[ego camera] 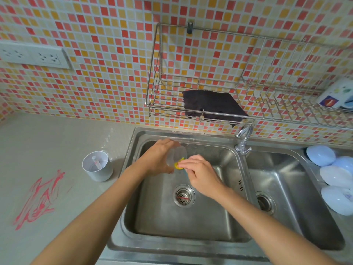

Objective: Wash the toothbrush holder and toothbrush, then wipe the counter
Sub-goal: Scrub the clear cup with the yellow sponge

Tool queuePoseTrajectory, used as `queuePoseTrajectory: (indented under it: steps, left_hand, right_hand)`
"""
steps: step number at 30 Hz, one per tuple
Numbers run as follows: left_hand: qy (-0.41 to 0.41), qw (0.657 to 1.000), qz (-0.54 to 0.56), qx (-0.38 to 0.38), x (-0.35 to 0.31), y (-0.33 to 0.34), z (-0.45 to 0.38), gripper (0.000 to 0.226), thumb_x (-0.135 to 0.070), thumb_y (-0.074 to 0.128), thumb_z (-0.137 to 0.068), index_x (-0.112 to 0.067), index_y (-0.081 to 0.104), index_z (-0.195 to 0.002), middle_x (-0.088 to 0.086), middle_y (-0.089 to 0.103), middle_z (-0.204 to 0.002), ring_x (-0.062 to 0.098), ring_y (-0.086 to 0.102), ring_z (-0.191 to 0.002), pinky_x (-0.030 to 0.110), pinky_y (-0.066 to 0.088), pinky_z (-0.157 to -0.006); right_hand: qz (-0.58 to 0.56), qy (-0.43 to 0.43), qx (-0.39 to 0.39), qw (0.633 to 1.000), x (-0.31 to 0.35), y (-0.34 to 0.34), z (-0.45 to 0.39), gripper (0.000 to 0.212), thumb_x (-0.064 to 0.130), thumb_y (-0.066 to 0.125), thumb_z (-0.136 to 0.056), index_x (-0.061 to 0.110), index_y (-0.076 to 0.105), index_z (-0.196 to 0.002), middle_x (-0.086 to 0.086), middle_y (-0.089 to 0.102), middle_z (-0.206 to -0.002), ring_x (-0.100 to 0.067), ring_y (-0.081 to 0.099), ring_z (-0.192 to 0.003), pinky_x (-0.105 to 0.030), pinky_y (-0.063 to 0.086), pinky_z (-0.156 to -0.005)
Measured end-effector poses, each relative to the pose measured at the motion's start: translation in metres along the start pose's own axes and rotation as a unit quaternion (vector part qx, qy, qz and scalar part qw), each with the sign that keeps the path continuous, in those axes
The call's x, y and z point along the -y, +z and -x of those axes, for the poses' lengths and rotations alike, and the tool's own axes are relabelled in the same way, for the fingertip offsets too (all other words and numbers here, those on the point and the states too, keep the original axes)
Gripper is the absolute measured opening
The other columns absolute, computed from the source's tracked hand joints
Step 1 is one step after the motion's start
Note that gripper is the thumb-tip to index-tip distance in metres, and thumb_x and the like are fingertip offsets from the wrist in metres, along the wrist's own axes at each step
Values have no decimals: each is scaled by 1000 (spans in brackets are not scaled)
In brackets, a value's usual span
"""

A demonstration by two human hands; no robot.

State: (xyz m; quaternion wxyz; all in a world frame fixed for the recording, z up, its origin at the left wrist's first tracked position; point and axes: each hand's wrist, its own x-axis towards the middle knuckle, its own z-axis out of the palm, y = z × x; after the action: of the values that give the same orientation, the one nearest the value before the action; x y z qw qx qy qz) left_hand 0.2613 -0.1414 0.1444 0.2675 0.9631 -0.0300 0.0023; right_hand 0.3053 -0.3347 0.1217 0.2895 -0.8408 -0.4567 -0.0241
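Hands scrub clear cup over left sink basin

Both hands work above the left basin of a 2-basin steel sink. The left hand curls its fingers round a clear cup, holding it tipped with its mouth toward the right hand. The right hand pinches a yellow sponge in bent fingers and presses it against the cup's lower rim. Whether a bit of blue below the sponge belongs to it cannot be told.

A white holder stands upright on the grey table, just left of the sink and apart from both hands. Inside it a toothbrush leans, white with some red on the handle. Red scribbled marks smear the table well left of the sink, nearer the viewer than the holder.

The left basin's drain strainer has a red strip lying on it. A chrome tap rises at the back between the 2 basins. On the tiled wall above hangs a wire rack; a dark cloth lies in it, with one corner hanging through the bottom. At the rack's far right sits a white packet, partly cut off. Pale blue bowls lie upside down, overlapping, on the table right of the sink. A white double socket is fixed to the wall at upper left.
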Motion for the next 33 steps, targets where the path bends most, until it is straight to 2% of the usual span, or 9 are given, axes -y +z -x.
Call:
queuePoseTrajectory:
  steps: [2, 5, 10, 12, 18, 25, 28, 31, 33]
  left_hand:
    - [-5, 1000, 16, 3, -4, 3, 0, 91, -26, 89, -62, -21, 44, -141, -3, 49, -139, 16, 43, -130, 19, 28, -106]
    - [-8, 999, 36, -16, -8, 4, -1, 91, -27, 89, -62, -19, 45, -141, -3, 51, -139, 15, 45, -129, 14, 27, -104]
    - [-6, 999, 23, -36, -4, 3, 0, 89, -27, 88, -61, -17, 47, -140, -1, 52, -135, 17, 47, -127, 16, 30, -102]
    - [-2, 999, 21, -30, -3, 8, 4, 89, -26, 88, -61, -17, 47, -140, -1, 52, -136, 17, 45, -127, 14, 28, -101]
    - [5, 998, 53, -42, -9, 16, 17, 90, -27, 89, -62, -21, 45, -140, -4, 51, -135, 16, 45, -127, 21, 33, -105]
    - [-46, 996, 63, -41, 7, 20, 35, 87, -26, 90, -60, -18, 48, -136, 0, 53, -129, 17, 53, -115, 33, 45, -103]
    - [-58, 992, 75, -86, 19, 16, 43, 83, -30, 90, -59, -19, 51, -131, -1, 58, -126, 19, 57, -110, 38, 50, -97]
    - [-66, 987, 91, -115, 23, 6, 47, 87, -32, 89, -62, -19, 46, -137, 1, 55, -132, 20, 54, -118, 40, 48, -101]
    - [-69, 984, 103, -126, 23, 2, 47, 90, -34, 88, -64, -21, 42, -140, 0, 53, -137, 20, 50, -124, 40, 45, -105]
  right_hand:
    - [110, -76, -19, 991, -11, -5, -5, 40, -10, 68, -71, 12, 74, -103, 2, 72, -106, -24, 59, -99, -35, 53, -85]
    - [160, -102, -81, 979, -22, -11, -9, 31, -1, 60, -80, 9, 72, -107, 2, 70, -110, -25, 57, -103, -36, 52, -87]
    - [-17, 47, -89, 995, 13, 5, 17, 32, -3, 61, -83, 16, 74, -105, 6, 72, -108, -19, 59, -95, -21, 45, -91]
    - [-45, 64, -75, 994, 18, 5, 20, 29, 0, 61, -84, 17, 75, -104, 7, 72, -107, -17, 61, -95, -22, 45, -90]
    - [136, -17, -98, 986, -1, 1, 22, 41, -10, 71, -72, 12, 71, -106, 3, 69, -111, -23, 58, -96, -31, 56, -78]
    - [-53, 122, -15, 991, 34, -5, 26, 30, 0, 58, -86, 18, 75, -104, 7, 72, -109, -8, 62, -97, -19, 44, -93]
    - [-85, 149, -95, 981, 50, -32, 0, 25, 3, 61, -87, 16, 75, -102, 5, 73, -105, 0, 61, -91, -1, 38, -86]
    - [-95, 109, -206, 968, 70, -64, -39, 21, 10, 62, -87, 17, 74, -103, 5, 72, -104, -4, 63, -95, -21, 47, -89]
    - [-84, 88, -269, 955, 79, -81, -69, 19, 13, 62, -88, 17, 73, -103, 6, 71, -104, -9, 63, -96, -26, 48, -88]
